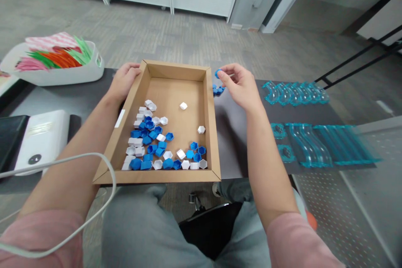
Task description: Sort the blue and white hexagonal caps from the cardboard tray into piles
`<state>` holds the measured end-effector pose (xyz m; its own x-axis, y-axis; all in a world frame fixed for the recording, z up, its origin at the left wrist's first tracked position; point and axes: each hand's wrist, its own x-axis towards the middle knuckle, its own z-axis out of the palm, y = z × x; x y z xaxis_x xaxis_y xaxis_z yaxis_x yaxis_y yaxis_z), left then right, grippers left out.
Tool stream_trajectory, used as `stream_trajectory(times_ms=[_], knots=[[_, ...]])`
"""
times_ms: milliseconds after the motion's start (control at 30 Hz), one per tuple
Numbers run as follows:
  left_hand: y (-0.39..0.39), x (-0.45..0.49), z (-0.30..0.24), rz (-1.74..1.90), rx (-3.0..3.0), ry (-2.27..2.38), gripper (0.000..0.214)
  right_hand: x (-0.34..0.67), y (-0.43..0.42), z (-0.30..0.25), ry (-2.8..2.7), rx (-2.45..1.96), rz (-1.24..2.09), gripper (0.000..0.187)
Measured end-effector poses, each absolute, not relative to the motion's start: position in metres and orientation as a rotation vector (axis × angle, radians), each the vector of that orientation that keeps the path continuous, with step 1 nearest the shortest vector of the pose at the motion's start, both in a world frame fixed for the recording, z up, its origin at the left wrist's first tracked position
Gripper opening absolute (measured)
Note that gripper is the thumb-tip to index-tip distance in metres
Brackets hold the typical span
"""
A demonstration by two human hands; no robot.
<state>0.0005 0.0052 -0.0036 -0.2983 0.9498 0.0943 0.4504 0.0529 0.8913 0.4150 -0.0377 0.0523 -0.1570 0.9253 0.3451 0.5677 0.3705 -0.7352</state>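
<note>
A shallow cardboard tray (210,130) lies on the dark table (234,142) in front of me. Inside it sit several small blue and white hexagonal pieces (153,142), mostly toward the near left. My left hand (124,80) grips the tray's far left wall, fingers curled over the rim. My right hand (240,86) hovers just right of the tray's far corner and pinches one blue hexagonal piece (217,73) between thumb and fingers. Directly below it, a small pile of blue pieces (217,89) rests on the table.
Clear blue track pieces (309,142) lie in rows at the right. A white basket of coloured strips (53,60) stands far left. A white device (40,138) and a white cable (94,192) are at the near left. My knees show below the table edge.
</note>
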Motion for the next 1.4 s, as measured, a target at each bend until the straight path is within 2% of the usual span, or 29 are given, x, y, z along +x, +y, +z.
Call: stream_trajectory(times_ms=[100,233,467,600,733,933,1167,1400], knots=[[0.005,0.003,-0.002,1.215,1.378,1.817,0.034,0.437,-0.028,0.044,-1.838,-1.51,0.355,0.031],[0.006,0.003,-0.003,1.217,1.391,1.802,0.034,0.457,-0.02,0.031,-1.88,-1.683,0.319,0.023],[0.006,-0.001,-0.005,1.199,1.412,1.777,0.035,0.46,-0.021,0.027,-1.893,-1.773,0.397,0.035],[0.006,-0.001,-0.004,1.195,1.409,1.786,0.032,0.443,-0.027,0.04,-1.83,-1.626,0.26,0.029],[0.007,0.0,-0.004,1.201,1.432,1.78,0.031,0.42,-0.039,0.052,-1.951,-1.41,0.277,0.028],[0.005,0.003,-0.001,1.218,1.394,1.761,0.029,0.407,-0.054,0.067,-1.937,-1.351,0.223,0.023],[0.008,0.001,-0.004,1.232,1.413,1.751,0.027,0.354,-0.089,0.075,-2.493,-1.054,0.452,0.018],[0.017,-0.007,-0.016,1.212,1.461,1.72,0.032,0.312,-0.124,0.067,-2.8,-0.688,0.613,0.019]])
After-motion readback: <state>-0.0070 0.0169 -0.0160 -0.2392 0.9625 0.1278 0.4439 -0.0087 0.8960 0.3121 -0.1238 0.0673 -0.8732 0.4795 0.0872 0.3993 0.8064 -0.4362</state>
